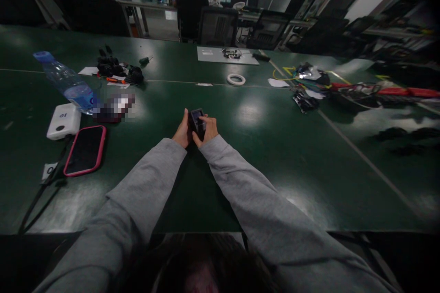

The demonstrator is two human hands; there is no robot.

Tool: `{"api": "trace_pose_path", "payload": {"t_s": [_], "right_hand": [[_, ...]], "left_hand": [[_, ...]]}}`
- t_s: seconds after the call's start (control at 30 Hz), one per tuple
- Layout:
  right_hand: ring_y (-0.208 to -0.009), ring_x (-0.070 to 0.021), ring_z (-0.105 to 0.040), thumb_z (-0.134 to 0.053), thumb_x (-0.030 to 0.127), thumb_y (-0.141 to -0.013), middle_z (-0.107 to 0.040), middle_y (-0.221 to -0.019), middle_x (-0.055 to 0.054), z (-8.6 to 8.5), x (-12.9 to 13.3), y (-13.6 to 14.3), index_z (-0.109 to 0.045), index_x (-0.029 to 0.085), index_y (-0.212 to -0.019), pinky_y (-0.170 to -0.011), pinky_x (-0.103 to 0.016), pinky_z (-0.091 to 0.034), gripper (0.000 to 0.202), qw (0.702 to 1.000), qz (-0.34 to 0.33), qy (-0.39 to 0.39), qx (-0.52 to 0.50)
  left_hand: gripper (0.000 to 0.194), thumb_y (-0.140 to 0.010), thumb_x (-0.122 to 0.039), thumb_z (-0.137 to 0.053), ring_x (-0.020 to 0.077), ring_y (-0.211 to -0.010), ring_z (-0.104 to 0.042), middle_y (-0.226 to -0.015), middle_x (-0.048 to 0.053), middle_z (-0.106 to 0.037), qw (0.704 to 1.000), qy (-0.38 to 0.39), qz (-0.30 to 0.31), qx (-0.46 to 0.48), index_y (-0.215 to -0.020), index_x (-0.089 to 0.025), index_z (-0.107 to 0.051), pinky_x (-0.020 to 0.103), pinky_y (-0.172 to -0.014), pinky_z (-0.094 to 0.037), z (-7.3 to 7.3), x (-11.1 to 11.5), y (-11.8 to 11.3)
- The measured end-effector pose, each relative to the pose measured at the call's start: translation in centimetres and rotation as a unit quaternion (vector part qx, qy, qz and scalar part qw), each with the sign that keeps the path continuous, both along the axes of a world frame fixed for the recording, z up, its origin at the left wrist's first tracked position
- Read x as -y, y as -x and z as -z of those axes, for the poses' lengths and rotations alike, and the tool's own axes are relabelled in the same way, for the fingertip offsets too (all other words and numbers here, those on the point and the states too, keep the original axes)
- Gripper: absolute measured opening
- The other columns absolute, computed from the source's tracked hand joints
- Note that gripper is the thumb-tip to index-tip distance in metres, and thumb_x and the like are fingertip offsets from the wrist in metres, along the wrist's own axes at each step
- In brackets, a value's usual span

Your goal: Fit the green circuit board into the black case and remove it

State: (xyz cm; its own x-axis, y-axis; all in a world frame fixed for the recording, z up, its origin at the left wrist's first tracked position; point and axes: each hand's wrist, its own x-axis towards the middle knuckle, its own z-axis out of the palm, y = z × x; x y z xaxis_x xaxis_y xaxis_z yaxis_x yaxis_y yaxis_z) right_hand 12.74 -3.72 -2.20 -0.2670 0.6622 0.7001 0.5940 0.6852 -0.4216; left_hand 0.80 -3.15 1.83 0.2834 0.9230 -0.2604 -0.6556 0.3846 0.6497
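Observation:
A small black device with a small screen (197,114) is held tilted over the middle of the green table, between my two hands. My left hand (183,132) is wrapped round its left side, thumb along the edge. From the right, my right hand (209,129) grips the lower part, with a finger bent over its front below the screen. The finger hides part of the front, so its buttons cannot be made out. Both forearms, in grey sleeves, reach forward across the table edge.
To the left are a phone in a pink case (85,150), a white box with a cable (63,121) and a tilted plastic bottle (70,83). Farther off lie a white tape roll (236,79), black parts (115,67) and a screwdriver (145,60). Wires (312,75) lie right. A person (192,2) sits beyond.

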Motion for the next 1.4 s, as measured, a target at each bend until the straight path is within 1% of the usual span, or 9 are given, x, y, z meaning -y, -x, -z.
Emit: {"api": "trace_pose_path", "payload": {"t_s": [0.2,0.37,0.47,0.6,0.7,0.87,0.97,1.17,1.4], "right_hand": [[-0.118,-0.0269,-0.043,-0.055,0.029,-0.084,-0.04,-0.122,-0.016,-0.1,0.2,0.1,-0.031,0.015,-0.133,-0.1,-0.049,-0.047,0.056,1.0,0.006,-0.01,0.003],[-0.121,-0.028,-0.042,-0.05,0.032,-0.089,-0.04,-0.124,-0.017,-1.5,1.1,0.0,-0.03,0.016,-0.137,-0.102,-0.05,-0.046,0.054,0.999,0.02,-0.028,-0.011],[-0.123,-0.0296,-0.041,-0.049,0.034,-0.091,-0.038,-0.127,-0.017,-2.8,1.7,-0.7,-0.025,0.018,-0.141,-0.104,-0.054,-0.044,0.057,0.997,0.052,-0.056,-0.032],[-0.123,-0.0291,-0.043,-0.049,0.036,-0.092,-0.037,-0.128,-0.016,-3.6,1.5,-1.9,-0.027,0.021,-0.142,-0.103,-0.054,-0.044,0.057,0.988,0.114,-0.093,-0.042],[-0.121,-0.0273,-0.045,-0.049,0.038,-0.093,-0.04,-0.126,-0.015,-3.3,0.9,-2.4,-0.036,0.02,-0.14,-0.104,-0.05,-0.045,0.052,0.989,0.124,-0.069,-0.038],[-0.119,-0.0286,-0.046,-0.047,0.041,-0.094,-0.045,-0.128,-0.013,-2.3,0.3,-2.0,-0.049,0.022,-0.136,-0.103,-0.049,-0.043,0.046,0.994,0.108,0.018,-0.004],[-0.116,-0.0289,-0.047,-0.048,0.041,-0.093,-0.046,-0.128,-0.013,-2.0,0.2,-1.9,-0.051,0.023,-0.135,-0.1,-0.05,-0.044,0.046,0.993,0.114,0.014,0.012],[-0.121,-0.0311,-0.042,-0.052,0.033,-0.088,-0.039,-0.131,-0.013,-0.6,-0.8,-2.2,-0.04,0.025,-0.145,-0.104,-0.055,-0.041,0.059,0.996,0.078,0.042,0.022],[-0.134,-0.0255,-0.036,-0.054,0.02,-0.082,-0.032,-0.141,-0.015,1.0,-2.1,-2.3,-0.023,0.019,-0.151,-0.114,-0.046,-0.037,0.076,0.999,-0.008,0.046,0.008]], "left_hand": [[0.081,-0.088,-0.073,-0.025,0.0271,-0.109,-0.064,-0.108,0.016,-0.071,1.0,-0.013,-0.011,-0.015,-0.129,-0.012,-0.06,0.042,-0.102,-0.045,0.1,0.0,0.2],[0.073,-0.089,-0.072,-0.028,0.0256,-0.103,-0.067,-0.101,0.013,-0.073,0.999,0.002,-0.032,-0.011,-0.117,-0.015,-0.065,0.04,-0.095,-0.05,0.6,-0.3,0.8],[0.068,-0.087,-0.072,-0.034,0.0235,-0.096,-0.069,-0.092,0.011,-0.073,0.998,0.026,-0.057,-0.006,-0.109,-0.016,-0.067,0.037,-0.087,-0.054,0.8,-0.5,1.2],[0.075,-0.083,-0.079,-0.03,0.0215,-0.089,-0.07,-0.086,0.012,-0.073,0.995,0.039,-0.081,0.034,-0.099,-0.014,-0.065,0.034,-0.081,-0.056,0.6,-0.8,1.4],[0.07,-0.084,-0.077,-0.033,0.021,-0.089,-0.07,-0.087,0.012,-0.073,0.995,0.021,-0.078,0.054,-0.093,-0.014,-0.062,0.034,-0.081,-0.056,0.4,-0.9,1.3],[0.027,-0.088,-0.039,-0.058,0.0172,-0.083,-0.071,-0.085,0.006,-0.073,0.997,0.018,-0.059,0.039,-0.096,-0.014,-0.064,0.031,-0.084,-0.056,0.3,-0.7,1.4],[0.024,-0.086,-0.035,-0.06,0.0182,-0.083,-0.071,-0.085,0.005,-0.074,0.998,0.011,-0.031,0.047,-0.096,-0.014,-0.066,0.032,-0.085,-0.056,0.4,-0.6,1.5],[0.023,-0.083,-0.035,-0.063,0.0176,-0.077,-0.071,-0.078,0.004,-0.073,0.999,0.017,-0.025,0.025,-0.092,-0.014,-0.066,0.032,-0.082,-0.057,0.4,-0.5,1.7],[0.026,-0.084,-0.036,-0.062,0.0178,-0.077,-0.072,-0.077,0.004,-0.072,0.999,0.023,-0.041,0.021,-0.097,-0.014,-0.066,0.032,-0.08,-0.058,0.1,-0.6,2.3]]}}
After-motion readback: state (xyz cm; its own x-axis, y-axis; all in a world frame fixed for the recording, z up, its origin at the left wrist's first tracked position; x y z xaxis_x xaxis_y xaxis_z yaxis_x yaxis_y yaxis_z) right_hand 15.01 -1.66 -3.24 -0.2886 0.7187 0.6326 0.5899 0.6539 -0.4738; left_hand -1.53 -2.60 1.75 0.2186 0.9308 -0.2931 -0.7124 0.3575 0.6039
